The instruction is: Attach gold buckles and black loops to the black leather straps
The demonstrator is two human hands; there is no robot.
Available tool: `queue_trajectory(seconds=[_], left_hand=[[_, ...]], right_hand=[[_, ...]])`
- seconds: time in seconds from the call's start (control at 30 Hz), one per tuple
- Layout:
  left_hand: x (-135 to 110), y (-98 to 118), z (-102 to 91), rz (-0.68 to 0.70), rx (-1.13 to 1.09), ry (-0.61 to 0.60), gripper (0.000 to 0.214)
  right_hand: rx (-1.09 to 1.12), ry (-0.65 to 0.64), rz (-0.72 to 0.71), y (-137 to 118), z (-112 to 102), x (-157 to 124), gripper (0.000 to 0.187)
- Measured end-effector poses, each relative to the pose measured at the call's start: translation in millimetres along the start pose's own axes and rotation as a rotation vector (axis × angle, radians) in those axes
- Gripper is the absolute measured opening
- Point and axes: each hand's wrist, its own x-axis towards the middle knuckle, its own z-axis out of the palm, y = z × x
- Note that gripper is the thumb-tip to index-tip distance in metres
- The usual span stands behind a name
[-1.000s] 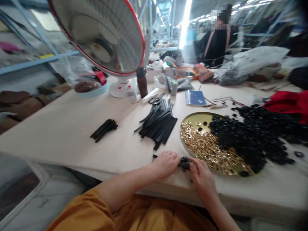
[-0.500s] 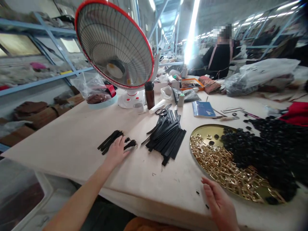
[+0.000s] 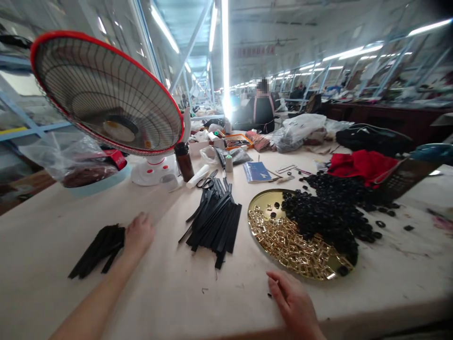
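Observation:
My left hand (image 3: 139, 237) rests palm down on the table at the right side of a small pile of black strips (image 3: 97, 250). Its fingers point away from me, somewhat bent and blurred, with nothing visible in them. Right of it lies a larger, fanned heap of black strips (image 3: 212, 222). Near the front edge, my right hand (image 3: 293, 304) is curled, thumb against the fingers; whether anything is inside is hidden. Just beyond it stands a round gold tray (image 3: 261, 194) holding many small gold buckles (image 3: 293, 245) and part of a heap of small black pieces (image 3: 325, 208).
A large red-rimmed fan (image 3: 106, 94) stands at the back left beside a brown bottle (image 3: 184, 161). Scissors (image 3: 207, 180), a thread spool (image 3: 229, 164) and a blue booklet (image 3: 257, 172) lie behind the strips. Red cloth (image 3: 361, 165) is at right; a person (image 3: 264, 111) is farther back.
The view has swung right, so things sit farther left. My left hand has gone from atop the small pile to its right side, and those strips lie closer together. My right hand stays curled.

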Motion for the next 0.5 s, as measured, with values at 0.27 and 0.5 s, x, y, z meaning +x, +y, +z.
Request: queue_trajectory(seconds=[0.27, 0.5], left_hand=[[33, 183, -1.3, 0.251, -0.235, -0.164, 0.027], [42, 191, -28.3, 0.212, -0.314, -0.237, 0.018]], right_hand=[[-0.038, 0.026, -0.034, -7, -3, 0, 0.018], [-0.007, 0.078, -0.019, -11, -8, 3, 0.014]])
